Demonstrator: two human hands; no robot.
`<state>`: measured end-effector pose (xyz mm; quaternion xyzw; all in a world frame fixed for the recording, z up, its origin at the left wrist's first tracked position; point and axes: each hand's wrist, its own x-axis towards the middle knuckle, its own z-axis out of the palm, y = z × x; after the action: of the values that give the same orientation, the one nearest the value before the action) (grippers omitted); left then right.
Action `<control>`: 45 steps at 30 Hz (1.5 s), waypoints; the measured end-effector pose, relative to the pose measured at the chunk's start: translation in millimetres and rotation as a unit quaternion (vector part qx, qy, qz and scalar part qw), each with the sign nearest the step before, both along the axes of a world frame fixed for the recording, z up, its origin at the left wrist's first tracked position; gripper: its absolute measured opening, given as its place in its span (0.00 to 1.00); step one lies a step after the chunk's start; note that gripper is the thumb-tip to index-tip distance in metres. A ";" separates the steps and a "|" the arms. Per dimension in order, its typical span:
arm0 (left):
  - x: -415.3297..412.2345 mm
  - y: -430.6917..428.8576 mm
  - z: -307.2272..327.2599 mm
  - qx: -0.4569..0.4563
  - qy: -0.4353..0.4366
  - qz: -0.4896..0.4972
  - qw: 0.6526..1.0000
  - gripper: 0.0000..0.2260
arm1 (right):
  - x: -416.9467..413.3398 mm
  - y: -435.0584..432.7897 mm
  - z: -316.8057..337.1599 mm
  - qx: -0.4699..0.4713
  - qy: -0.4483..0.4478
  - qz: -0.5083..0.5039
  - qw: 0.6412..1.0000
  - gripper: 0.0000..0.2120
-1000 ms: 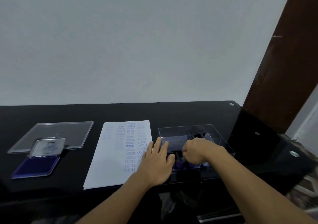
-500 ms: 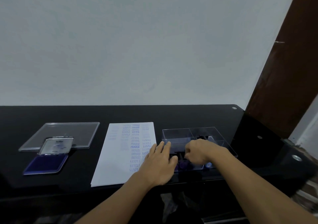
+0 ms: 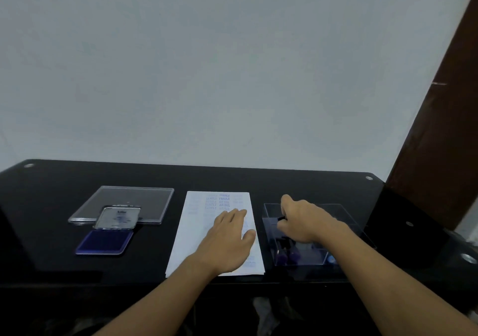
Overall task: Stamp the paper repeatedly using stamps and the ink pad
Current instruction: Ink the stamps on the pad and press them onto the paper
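A white paper (image 3: 196, 232) printed with blue stamp marks lies in the middle of the black table. My left hand (image 3: 230, 237) rests flat on it, fingers straight. To its right stands a clear plastic box (image 3: 344, 216) with several stamps (image 3: 292, 255) in its near compartments. My right hand (image 3: 302, 219) hovers over the box with its fingers curled round a small dark stamp (image 3: 281, 218), mostly hidden by the hand. The open blue ink pad (image 3: 104, 241) lies at the left, its lid (image 3: 117, 218) folded back.
A clear flat plastic sheet (image 3: 134, 197) lies behind the ink pad. The black table (image 3: 310, 183) ends at a white wall behind. A brown door frame (image 3: 439, 129) rises at the right. A lower black surface (image 3: 413, 232) adjoins the table's right end.
My left hand slid from the box's edge onto the paper. My right hand rose from the box's near compartment, now pinching a small dark stamp. The view shifted left.
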<state>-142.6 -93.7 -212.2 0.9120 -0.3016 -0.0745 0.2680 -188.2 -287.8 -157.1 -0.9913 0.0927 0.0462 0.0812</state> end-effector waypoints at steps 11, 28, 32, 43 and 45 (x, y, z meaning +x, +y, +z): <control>27.8 101.7 -7.9 -0.047 -0.026 0.099 0.994 0.23 | 38.3 83.4 -5.1 0.107 -0.063 0.054 0.991 0.07; 75.7 255.9 -47.8 -0.041 -0.041 0.264 0.963 0.17 | 124.0 231.9 -49.4 0.147 -0.069 0.177 0.971 0.05; 85.5 275.8 -54.9 -0.023 -0.056 0.280 0.958 0.17 | 139.0 256.4 -53.8 0.147 -0.059 0.195 0.968 0.06; 123.5 308.9 -85.6 0.022 -0.059 0.324 0.944 0.23 | 177.0 304.5 -62.3 0.132 -0.022 0.238 0.962 0.06; 128.1 312.1 -90.5 0.027 -0.059 0.330 0.942 0.23 | 181.5 309.9 -64.9 0.123 -0.024 0.240 0.963 0.06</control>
<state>-14.5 218.5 -302.6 0.9700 0.0026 0.0638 0.2347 -6.7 22.2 -222.0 -0.9677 -0.1561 0.0518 0.1911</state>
